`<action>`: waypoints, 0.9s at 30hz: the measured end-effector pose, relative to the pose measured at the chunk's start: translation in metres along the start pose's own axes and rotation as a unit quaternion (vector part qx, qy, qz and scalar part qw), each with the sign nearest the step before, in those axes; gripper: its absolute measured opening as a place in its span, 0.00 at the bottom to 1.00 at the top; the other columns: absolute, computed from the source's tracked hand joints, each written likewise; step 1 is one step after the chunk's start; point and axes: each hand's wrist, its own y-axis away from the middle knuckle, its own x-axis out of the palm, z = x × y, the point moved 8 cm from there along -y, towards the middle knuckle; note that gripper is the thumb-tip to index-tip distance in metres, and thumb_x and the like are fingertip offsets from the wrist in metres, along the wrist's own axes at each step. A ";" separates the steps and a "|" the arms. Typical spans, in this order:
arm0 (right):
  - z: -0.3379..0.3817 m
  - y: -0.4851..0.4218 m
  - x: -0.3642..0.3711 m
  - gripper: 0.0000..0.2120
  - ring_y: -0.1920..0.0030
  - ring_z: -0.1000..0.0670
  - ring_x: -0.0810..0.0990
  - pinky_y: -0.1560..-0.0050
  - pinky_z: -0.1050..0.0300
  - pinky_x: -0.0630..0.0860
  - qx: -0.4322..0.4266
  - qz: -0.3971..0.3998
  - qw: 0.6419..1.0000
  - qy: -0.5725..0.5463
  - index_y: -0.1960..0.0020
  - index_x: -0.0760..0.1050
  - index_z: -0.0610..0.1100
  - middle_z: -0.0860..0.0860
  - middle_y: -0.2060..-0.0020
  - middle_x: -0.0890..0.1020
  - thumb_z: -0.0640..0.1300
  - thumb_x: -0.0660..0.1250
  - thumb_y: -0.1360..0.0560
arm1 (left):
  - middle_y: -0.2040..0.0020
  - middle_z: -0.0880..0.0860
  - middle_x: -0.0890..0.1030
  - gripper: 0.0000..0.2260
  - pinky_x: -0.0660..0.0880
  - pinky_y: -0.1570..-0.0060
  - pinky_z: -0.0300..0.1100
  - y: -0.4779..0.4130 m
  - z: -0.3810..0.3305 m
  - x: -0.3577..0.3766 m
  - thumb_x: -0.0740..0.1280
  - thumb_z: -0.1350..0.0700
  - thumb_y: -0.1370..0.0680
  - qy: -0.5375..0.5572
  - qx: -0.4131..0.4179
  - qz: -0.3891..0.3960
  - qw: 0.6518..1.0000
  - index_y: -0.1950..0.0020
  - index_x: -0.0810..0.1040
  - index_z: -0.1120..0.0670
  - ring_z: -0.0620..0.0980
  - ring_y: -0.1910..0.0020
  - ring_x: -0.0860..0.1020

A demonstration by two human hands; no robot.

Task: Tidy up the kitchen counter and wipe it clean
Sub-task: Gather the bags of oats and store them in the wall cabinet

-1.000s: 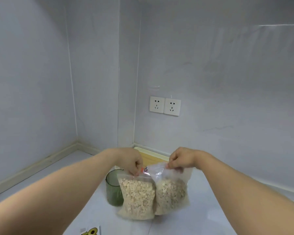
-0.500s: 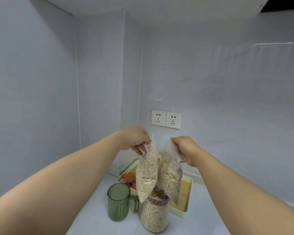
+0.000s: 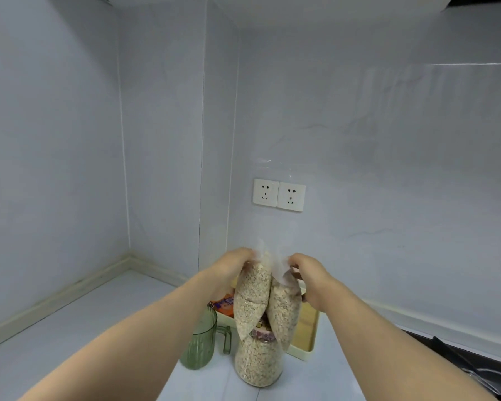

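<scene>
Above the jar, left hand grips left bag, right hand right bag.

**Legible text: none**

The orange packet in the tray carries pale print, too blurred to read. The jar lid shows a coloured pattern whose characters, if any, cannot be made out.
</scene>
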 end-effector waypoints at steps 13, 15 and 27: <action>-0.013 0.000 -0.001 0.18 0.46 0.47 0.72 0.55 0.54 0.71 -0.025 0.031 0.975 0.218 0.33 0.66 0.51 0.49 0.40 0.73 0.49 0.61 0.22 | 0.37 0.57 0.71 0.38 0.76 0.45 0.55 0.006 0.019 -0.002 0.71 0.67 0.32 -0.255 0.048 0.049 0.964 0.28 0.58 0.50 0.57 0.50 0.76; -0.020 0.001 -0.001 0.18 0.45 0.46 0.73 0.52 0.51 0.75 -0.007 0.024 0.981 0.191 0.34 0.68 0.52 0.50 0.43 0.74 0.52 0.61 0.22 | 0.36 0.54 0.71 0.38 0.78 0.45 0.56 0.006 0.019 -0.002 0.76 0.62 0.33 -0.261 0.060 0.046 0.962 0.29 0.59 0.49 0.57 0.44 0.77; -0.043 0.003 -0.008 0.33 0.38 0.43 0.71 0.48 0.51 0.76 0.044 0.075 0.980 0.181 0.31 0.59 0.47 0.44 0.36 0.69 0.33 0.69 0.30 | 0.37 0.54 0.74 0.34 0.74 0.41 0.46 0.002 0.022 -0.010 0.75 0.59 0.31 -0.254 0.092 -0.042 0.962 0.30 0.62 0.56 0.53 0.40 0.75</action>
